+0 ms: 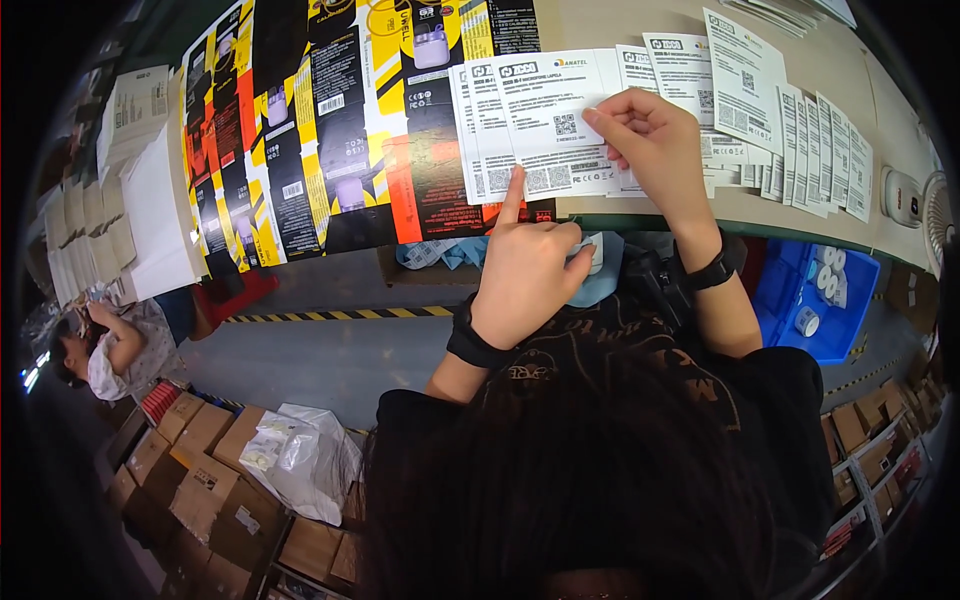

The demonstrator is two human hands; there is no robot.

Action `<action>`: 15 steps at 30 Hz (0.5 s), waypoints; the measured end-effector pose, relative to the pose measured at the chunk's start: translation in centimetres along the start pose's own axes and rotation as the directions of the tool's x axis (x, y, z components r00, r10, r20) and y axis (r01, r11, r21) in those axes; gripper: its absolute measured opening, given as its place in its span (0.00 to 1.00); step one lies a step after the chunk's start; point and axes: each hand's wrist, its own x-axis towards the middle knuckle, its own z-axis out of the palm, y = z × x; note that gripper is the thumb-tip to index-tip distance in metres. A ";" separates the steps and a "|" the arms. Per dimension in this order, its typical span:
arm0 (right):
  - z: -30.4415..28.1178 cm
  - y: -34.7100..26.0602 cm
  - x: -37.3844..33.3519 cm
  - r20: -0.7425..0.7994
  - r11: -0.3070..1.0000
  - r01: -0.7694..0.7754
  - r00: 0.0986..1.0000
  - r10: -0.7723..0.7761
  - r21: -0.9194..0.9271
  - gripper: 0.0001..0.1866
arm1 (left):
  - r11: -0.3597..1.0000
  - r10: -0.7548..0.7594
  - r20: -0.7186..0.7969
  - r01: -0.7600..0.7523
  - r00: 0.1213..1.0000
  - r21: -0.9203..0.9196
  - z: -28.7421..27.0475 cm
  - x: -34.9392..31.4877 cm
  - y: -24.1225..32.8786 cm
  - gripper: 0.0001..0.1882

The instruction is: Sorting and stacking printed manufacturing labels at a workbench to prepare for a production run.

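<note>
A white printed card (pixel 545 95) with a square code lies at the front of an overlapping row of similar cards on the table. My right hand (pixel 650 140) is over its right side, thumb and index finger pinched together at the card. My left hand (pixel 530 265) is below, its index finger stretched out with the tip on the lower edge of the cards. The thumb stands apart and the other fingers are curled, with nothing held. More white cards (pixel 745 85) fan out to the right of my right hand. Flat unfolded printed box sheets (pixel 345 150) in black, yellow and red lie under and left of the cards.
Stacks of small white pieces (pixel 85 225) are at the table's left end. A blue bin (pixel 845 315) with white rolls stands below the table's right edge. A small fan (pixel 937 220) sits far right. Another person (pixel 130 345) works at left; cardboard boxes (pixel 215 500) are stacked behind.
</note>
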 end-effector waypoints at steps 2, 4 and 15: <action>0.0 -0.1 0.0 -0.002 1.000 0.004 1.000 -0.004 -0.010 0.06 | 1.000 0.003 -0.001 -0.003 1.000 0.000 0.0 0.0 0.0 0.09; 0.0 0.0 0.0 -0.004 1.000 0.013 1.000 -0.013 -0.013 0.06 | 1.000 0.008 -0.004 -0.008 1.000 0.001 0.0 0.0 0.0 0.09; 0.6 0.8 0.1 -0.027 0.922 0.234 0.967 -0.254 -0.308 0.11 | 1.000 0.007 -0.015 -0.007 1.000 0.008 0.1 0.1 0.1 0.09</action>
